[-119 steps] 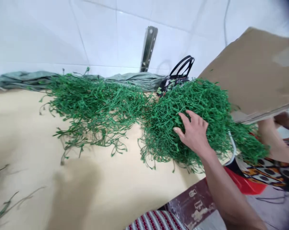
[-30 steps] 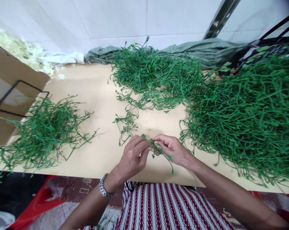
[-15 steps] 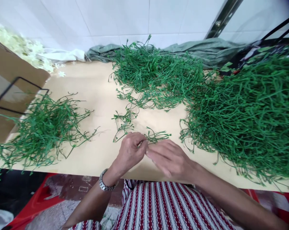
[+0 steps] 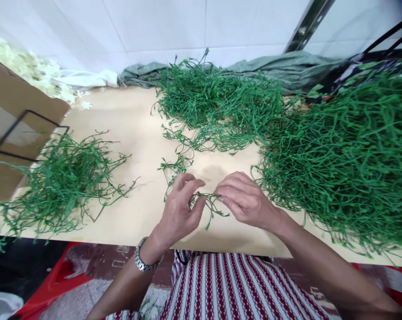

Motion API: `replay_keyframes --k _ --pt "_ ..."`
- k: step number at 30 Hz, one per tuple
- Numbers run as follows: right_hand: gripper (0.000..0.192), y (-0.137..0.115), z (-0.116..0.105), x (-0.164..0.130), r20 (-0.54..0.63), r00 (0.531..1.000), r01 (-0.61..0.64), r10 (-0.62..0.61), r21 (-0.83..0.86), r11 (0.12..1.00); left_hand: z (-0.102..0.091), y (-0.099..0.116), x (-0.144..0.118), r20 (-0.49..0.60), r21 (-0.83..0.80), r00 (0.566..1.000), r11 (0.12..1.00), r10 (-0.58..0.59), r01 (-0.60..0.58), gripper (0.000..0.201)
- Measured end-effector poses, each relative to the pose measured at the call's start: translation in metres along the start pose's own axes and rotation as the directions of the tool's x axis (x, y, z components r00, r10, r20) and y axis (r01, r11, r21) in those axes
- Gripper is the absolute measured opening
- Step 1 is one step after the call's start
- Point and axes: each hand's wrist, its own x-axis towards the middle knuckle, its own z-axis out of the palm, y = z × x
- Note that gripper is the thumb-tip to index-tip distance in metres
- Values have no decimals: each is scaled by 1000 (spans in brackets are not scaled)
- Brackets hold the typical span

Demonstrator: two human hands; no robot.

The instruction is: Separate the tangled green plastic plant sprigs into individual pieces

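Over the near middle of the table, my right hand [image 4: 243, 200] pinches the end of a few thin green stems [image 4: 211, 204], which look like artificial flower stems with small tips. These stems stretch across to my left hand [image 4: 184, 206], where they run into its curled fingers. Its thumb and index tips stand apart around them, and the lower fingers are partly hidden. Just beyond my left hand lies a small loose cluster of the same stems [image 4: 176, 165]. A silver watch [image 4: 144, 258] circles my left wrist.
A large heap of green stems [image 4: 341, 164] covers the right side, joined to another pile [image 4: 217, 98] at the back. A tangled pile [image 4: 64, 182] lies left, beside a cardboard box [image 4: 17, 120] and black wire frame [image 4: 27, 111]. White flowers [image 4: 37, 71] sit behind.
My hands have drawn slightly apart, my right hand shifting right and up. The stems that lay beyond my fingers now span between my hands, with tips hanging toward me. My left thumb and index have parted.
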Motion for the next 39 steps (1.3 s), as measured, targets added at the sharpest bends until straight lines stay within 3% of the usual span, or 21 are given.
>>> replay_keyframes --k 3,6,12,18,22,27,30,32,35,39 --pt "17 0 -5 6 35 998 51 -50 -31 998 -6 1 2 132 -78 988 995 74 -64 14" --pt "17 -1 -5 9 30 995 92 -91 -47 995 -10 3 3 212 -137 975 990 60 -31 12" --pt "15 -3 1 10 12 998 59 -59 -5 998 -4 4 0 197 -43 980 999 9 -1 10" --pt "10 -5 7 5 -8 999 -49 50 88 995 8 3 -8 81 260 986 952 144 -160 8" --pt "10 -8 8 4 -21 995 -89 93 127 988 13 2 -11 105 323 974 920 199 -222 14" --pt "12 -12 7 3 3 992 -122 124 213 969 10 2 -9 86 100 992 990 96 -104 21" --pt "26 -13 7 4 80 989 -142 125 263 954 7 3 -8 135 -69 991 998 22 -13 23" --pt "31 -14 8 5 83 989 -139 121 270 953 7 3 -7 150 -119 989 993 -1 19 23" --pt "25 -13 11 4 42 991 -135 129 268 954 8 2 -7 167 -171 985 983 -32 61 23" --pt "19 -10 11 1 52 995 -98 88 238 966 6 1 -7 281 -203 959 975 -30 90 22"
